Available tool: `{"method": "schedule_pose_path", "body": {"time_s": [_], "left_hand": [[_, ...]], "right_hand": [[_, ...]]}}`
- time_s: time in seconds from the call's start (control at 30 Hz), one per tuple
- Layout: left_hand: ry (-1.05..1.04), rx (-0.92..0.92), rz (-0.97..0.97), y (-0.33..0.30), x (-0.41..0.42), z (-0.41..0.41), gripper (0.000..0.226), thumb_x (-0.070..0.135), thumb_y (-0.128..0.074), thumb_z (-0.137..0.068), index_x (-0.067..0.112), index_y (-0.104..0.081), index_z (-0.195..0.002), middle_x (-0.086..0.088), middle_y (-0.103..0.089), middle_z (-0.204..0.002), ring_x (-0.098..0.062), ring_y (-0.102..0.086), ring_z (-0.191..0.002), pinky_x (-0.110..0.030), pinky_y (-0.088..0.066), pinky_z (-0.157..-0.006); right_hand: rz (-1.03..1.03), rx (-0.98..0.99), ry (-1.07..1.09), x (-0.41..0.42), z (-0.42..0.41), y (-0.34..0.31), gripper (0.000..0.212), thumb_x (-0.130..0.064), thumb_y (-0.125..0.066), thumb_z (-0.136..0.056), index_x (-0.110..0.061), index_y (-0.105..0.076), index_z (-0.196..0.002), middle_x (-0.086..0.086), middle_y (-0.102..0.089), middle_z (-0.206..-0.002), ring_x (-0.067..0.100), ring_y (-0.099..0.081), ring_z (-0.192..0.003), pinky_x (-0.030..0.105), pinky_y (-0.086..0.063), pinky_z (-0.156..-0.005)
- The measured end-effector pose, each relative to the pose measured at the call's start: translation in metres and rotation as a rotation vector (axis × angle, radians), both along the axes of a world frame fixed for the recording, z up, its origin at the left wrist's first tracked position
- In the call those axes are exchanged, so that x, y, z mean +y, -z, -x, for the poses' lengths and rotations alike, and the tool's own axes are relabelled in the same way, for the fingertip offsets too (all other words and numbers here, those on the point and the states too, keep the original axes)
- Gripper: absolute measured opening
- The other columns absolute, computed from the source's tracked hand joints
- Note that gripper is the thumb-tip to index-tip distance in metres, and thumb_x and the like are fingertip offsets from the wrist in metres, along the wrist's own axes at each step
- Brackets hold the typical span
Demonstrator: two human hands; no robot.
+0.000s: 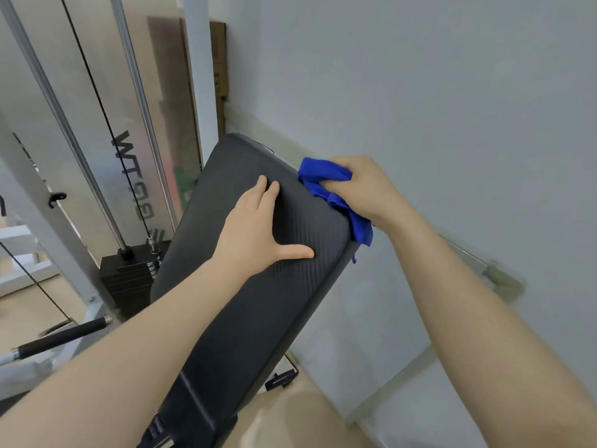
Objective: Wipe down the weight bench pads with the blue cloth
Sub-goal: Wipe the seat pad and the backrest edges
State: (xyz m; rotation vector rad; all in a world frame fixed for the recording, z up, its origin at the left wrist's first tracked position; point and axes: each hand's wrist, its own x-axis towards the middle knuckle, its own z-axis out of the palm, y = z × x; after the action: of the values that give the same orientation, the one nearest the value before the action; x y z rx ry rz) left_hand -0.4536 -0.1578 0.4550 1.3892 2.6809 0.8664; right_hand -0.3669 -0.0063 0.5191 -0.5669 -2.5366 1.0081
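Currently the blue cloth is clenched in the right hand and pressed against the right-hand side edge of the bench pad, near its upper end; a loose tail of the cloth hangs down past the pad's side, just beside the wall. The left hand is laid flat and spread on the top face of the pad, grasping nothing, and appears to be bracing it. The pad is tilted, and its long axis runs from the lower left of the view up towards the wall corner. The wiping is judged to be under way on the side edge. From the gripped cloth, most of the unwiped length lies down and towards the wearer along that axis, so a stroke drawn back along the edge would be called for. The right hand is the nearer one to that edge; the narrow gap to the wall may hamper it.
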Motion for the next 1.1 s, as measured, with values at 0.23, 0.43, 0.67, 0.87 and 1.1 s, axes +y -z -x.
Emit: {"method": "schedule_pose_path", "body": {"time_s": [0.23,0.43,0.67,0.87,1.1], "left_hand": [[0.101,-0.042,-0.078,0.004,-0.004,0.02,0.106,0.059,-0.069,-0.064,0.019,-0.018,-0.148,0.0,-0.009,-0.159,-0.017,-0.013,-0.145,-0.03,-0.016,-0.116],[0.301,-0.132,-0.089,-0.008,-0.027,0.072,0.067,0.035,-0.06,-0.086,0.025,-0.029,-0.145,0.011,-0.03,-0.152,-0.005,-0.029,-0.139,-0.011,-0.018,-0.106],[0.016,-0.119,0.005,0.003,-0.017,0.135,0.107,0.048,-0.071,-0.072,0.011,-0.007,-0.149,-0.006,-0.012,-0.158,-0.024,-0.018,-0.144,-0.036,-0.021,-0.116],[-0.014,-0.088,0.129,-0.001,-0.006,0.152,0.128,0.064,-0.071,-0.057,0.013,0.002,-0.149,-0.005,-0.012,-0.157,-0.026,-0.023,-0.142,-0.042,-0.031,-0.111],[-0.031,-0.035,0.092,0.012,-0.003,0.15,0.128,0.066,-0.068,-0.058,0.01,0.003,-0.149,-0.01,-0.013,-0.156,-0.03,-0.022,-0.141,-0.042,-0.024,-0.114]], "right_hand": [[-0.006,-0.057,-0.192,-0.013,0.064,-0.023,0.031,-0.005,-0.053,-0.085,-0.027,-0.056,-0.064,-0.009,-0.052,-0.06,0.003,-0.046,-0.055,0.018,-0.039,-0.06],[-0.047,-0.115,-0.195,-0.012,0.093,-0.025,0.013,-0.009,-0.053,-0.088,-0.019,-0.058,-0.083,-0.008,-0.054,-0.068,0.005,-0.048,-0.063,0.016,-0.039,-0.061],[-0.063,-0.118,-0.105,-0.015,0.113,-0.018,0.013,-0.008,-0.051,-0.087,-0.012,-0.062,-0.094,-0.001,-0.06,-0.076,0.01,-0.053,-0.069,0.022,-0.043,-0.067],[-0.185,-0.108,-0.006,-0.015,0.173,-0.011,0.022,-0.012,-0.041,-0.091,-0.015,-0.061,-0.101,-0.002,-0.058,-0.085,0.018,-0.053,-0.081,0.031,-0.043,-0.074],[-0.047,-0.103,-0.046,-0.009,0.136,-0.013,0.019,-0.009,-0.045,-0.089,-0.02,-0.061,-0.088,-0.008,-0.059,-0.072,0.004,-0.053,-0.063,0.013,-0.043,-0.061]]}}
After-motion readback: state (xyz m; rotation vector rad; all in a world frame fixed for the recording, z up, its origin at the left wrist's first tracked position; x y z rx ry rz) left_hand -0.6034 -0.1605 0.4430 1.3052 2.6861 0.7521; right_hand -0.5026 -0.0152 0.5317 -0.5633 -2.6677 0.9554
